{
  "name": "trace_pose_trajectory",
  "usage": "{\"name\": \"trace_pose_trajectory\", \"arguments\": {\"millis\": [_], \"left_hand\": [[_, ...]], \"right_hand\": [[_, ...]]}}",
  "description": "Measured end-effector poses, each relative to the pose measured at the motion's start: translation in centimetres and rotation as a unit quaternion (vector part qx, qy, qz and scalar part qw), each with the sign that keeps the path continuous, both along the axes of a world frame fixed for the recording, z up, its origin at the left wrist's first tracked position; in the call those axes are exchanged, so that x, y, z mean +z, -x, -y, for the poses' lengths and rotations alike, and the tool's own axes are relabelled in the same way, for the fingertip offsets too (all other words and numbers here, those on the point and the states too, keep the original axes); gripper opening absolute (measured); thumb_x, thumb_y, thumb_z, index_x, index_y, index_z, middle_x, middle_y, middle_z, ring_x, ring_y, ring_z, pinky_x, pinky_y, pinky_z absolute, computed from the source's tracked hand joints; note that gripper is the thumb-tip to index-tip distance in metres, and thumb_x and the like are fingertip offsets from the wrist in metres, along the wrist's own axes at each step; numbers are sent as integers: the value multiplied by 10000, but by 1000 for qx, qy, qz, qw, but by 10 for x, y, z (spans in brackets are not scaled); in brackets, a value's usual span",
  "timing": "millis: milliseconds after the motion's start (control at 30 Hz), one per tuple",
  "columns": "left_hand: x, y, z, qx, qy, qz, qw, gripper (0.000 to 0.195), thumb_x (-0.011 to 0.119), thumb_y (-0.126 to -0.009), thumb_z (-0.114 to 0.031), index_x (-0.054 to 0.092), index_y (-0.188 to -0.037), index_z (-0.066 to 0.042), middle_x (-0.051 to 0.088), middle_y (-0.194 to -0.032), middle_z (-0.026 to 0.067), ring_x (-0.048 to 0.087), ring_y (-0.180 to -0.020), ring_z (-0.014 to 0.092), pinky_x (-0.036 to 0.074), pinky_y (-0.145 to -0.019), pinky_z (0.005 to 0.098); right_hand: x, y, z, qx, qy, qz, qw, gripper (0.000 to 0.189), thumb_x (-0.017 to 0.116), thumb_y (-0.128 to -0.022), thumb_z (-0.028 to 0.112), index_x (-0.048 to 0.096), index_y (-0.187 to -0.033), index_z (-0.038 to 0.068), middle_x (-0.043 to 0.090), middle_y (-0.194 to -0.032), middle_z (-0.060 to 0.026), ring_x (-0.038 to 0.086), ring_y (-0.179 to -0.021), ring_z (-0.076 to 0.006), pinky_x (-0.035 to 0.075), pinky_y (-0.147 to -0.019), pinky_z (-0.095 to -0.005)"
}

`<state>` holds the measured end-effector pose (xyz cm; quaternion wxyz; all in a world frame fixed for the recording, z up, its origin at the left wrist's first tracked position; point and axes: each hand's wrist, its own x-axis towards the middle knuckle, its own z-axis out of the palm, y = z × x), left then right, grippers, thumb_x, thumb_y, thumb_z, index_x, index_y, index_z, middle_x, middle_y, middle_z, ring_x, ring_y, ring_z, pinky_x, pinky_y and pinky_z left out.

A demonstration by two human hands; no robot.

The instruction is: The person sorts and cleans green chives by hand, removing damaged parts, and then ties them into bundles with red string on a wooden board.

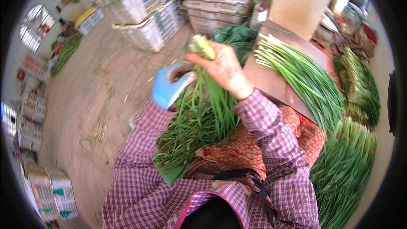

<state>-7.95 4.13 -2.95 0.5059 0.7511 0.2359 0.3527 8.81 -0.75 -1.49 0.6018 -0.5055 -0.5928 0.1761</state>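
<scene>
My right hand (227, 66), bare, is closed around a bunch of garlic chives (219, 97), just below its pale stem ends. The green leaves hang from the fist towards my lap. My left hand (167, 84) wears a blue and white glove and is curled beside the bunch. Its fingertips are close to the leaves; whether they pinch any is unclear. Under both hands a heap of loose green leaves and trimmings (187, 136) lies over my lap. To the right, more chives (295, 66) lie on a brown board (276, 84), pale ends pointing away from me.
Tied chive bundles (346, 171) lie at the right, with more bundles (356, 82) beyond. White plastic crates (143, 16) and a crate stack (213, 3) stand ahead, near a dark green sack (235, 38). Leaf scraps litter the floor (86, 101). Crates (52, 190) stand at left.
</scene>
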Motion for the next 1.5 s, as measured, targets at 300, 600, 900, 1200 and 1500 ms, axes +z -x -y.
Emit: {"name": "trace_pose_trajectory", "arguments": {"millis": [300, 600, 900, 1200, 1500], "left_hand": [[-8, -4, -2, 29, -51, 1, 998, 205, 617, -858, -123, 629, -988, 35, 637, -745, 43, 555, -581, 93, 452, -552, 244], [18, 1, 16, 20, 286, -55, 957, 192, 592, -860, -215, 603, -913, -30, 270, -488, -115, 216, -351, 6, 183, -327, 194], [20, 5, 29, 187, 301, 123, 927, 206, 612, -852, -182, 605, -981, -22, 401, -520, -108, 329, -402, 2, 233, -348, 168], [27, 83, -80, 120, -531, -294, 786, 694, 729, -743, -374, 477, -1299, -43, 550, -1182, 160, 538, -1051, 255, 448, -843, 385], [72, -45, 14, -202, 131, 219, 946, 780, 759, -761, -340, 368, -1362, -35, 467, -1318, 114, 467, -1206, 208, 392, -996, 347]], "right_hand": [[7, 5, 30, -91, 10, 130, 987, 293, 718, -775, 331, 652, -895, 72, 639, -702, -144, 641, -638, -309, 498, -575, -377], [-1, 6, 43, -63, -32, 112, 991, 259, 684, -803, 287, 596, -888, 59, 609, -720, -178, 610, -683, -366, 459, -568, -417], [-9, 6, 66, 24, -40, 68, 997, 280, 685, -814, 263, 535, -855, 31, 560, -671, -173, 567, -625, -372, 421, -546, -417], [29, -30, 64, 14, -54, -187, 981, 260, 695, -828, 124, 624, -1062, 36, 658, -1004, -28, 598, -920, -106, 495, -828, -250], [73, 4, 36, 111, -29, -226, 967, 300, 696, -819, 206, 634, -1062, 41, 665, -922, -28, 588, -823, -94, 470, -739, -250]]}}
